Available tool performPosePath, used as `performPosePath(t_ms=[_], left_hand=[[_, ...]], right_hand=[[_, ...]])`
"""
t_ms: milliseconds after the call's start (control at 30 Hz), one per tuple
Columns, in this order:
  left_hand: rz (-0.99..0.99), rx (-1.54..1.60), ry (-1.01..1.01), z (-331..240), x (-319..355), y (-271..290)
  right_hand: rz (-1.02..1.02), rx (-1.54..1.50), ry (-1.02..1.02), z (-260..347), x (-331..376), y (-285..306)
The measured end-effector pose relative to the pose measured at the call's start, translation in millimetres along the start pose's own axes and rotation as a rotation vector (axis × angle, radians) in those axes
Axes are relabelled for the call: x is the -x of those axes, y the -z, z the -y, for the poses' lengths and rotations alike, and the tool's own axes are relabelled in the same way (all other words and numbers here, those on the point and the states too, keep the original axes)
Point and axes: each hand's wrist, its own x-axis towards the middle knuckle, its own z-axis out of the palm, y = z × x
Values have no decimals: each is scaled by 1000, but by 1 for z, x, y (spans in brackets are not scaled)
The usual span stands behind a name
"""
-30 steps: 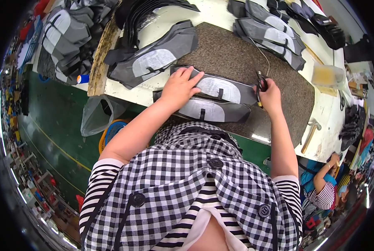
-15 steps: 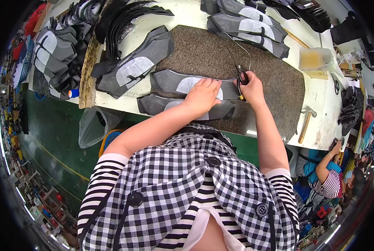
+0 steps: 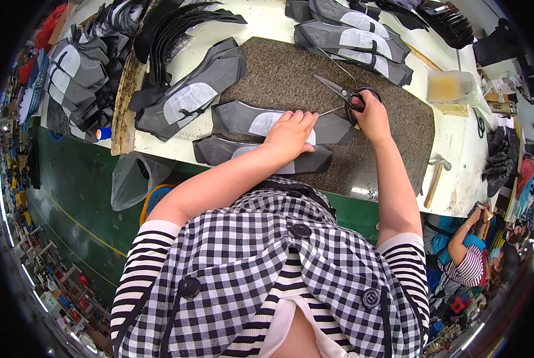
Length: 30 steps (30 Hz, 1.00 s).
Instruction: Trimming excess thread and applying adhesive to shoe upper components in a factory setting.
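Observation:
My left hand [image 3: 292,136] lies flat, fingers stretched out, on a dark grey cut piece with a pale patch [image 3: 243,117]. A second such grey piece [image 3: 216,150] lies nearer to me, partly under my left wrist. My right hand [image 3: 372,119] grips black-handled scissors [image 3: 342,91] by their loops, beside the right end of the farther piece. Their blade points far left over the brown speckled mat [image 3: 279,71]. A thin pale line runs from my left fingertips toward the scissors; I cannot tell what it is. Something small and yellow shows under my right hand.
Bundled grey pieces lie at the left [image 3: 189,95] and far right [image 3: 356,42]. More stacks [image 3: 79,71] stand beyond a wooden strip [image 3: 126,113]. A hammer [image 3: 437,182] and a yellowish block in clear plastic [image 3: 446,86] are at the right. Another person [image 3: 467,256] works at lower right.
My right hand has moved right and slightly away from the pieces, and the scissors have swung from pointing far to pointing far left. My left hand stays on the piece.

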Motion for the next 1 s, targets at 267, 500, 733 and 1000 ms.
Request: performPosePath(t_ms=[267, 500, 733, 1000], left_hand=[[22, -6, -11, 4, -1, 5], [-2, 10, -26, 6, -6, 5], [-25, 9, -12, 5, -7, 5], [-8, 89, 12, 4, 1, 10]], right_hand=[[158, 141, -194, 48, 64, 54], [320, 374, -285, 46, 97, 45], [359, 437, -165, 41, 85, 37], [-55, 100, -22, 33, 36, 5]])
